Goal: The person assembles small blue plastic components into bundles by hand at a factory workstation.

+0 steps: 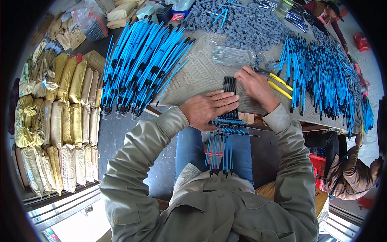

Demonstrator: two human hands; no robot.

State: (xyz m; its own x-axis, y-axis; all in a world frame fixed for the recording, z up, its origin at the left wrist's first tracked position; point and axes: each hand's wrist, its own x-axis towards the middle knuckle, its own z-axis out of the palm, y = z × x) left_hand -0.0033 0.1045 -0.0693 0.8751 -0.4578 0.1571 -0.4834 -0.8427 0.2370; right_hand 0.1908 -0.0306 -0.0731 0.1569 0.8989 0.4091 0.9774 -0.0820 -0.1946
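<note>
A row of thin blue rods [227, 131] with black ends [229, 84] lies side by side over the table's near edge, with their lower ends hanging above my lap. My left hand [211, 105] rests flat across the row, fingers stretched out together. Beside the black ends, my right hand [254, 85] is closed with bent fingers; what it pinches, if anything, is hidden. Thin wires run crosswise through the rods below my left hand. Just right of my right hand lie pliers with yellow handles [279, 89]. A bunch of thin silvery wires [233, 55] lies farther back.
Blue rods with black fittings [145, 64] are heaped at left, and more blue rods [322, 80] at right. Grey plastic fittings [246, 24] pile up at the back. Stacked sacks [60, 117] stand far left. Other people [352, 175] are at the right.
</note>
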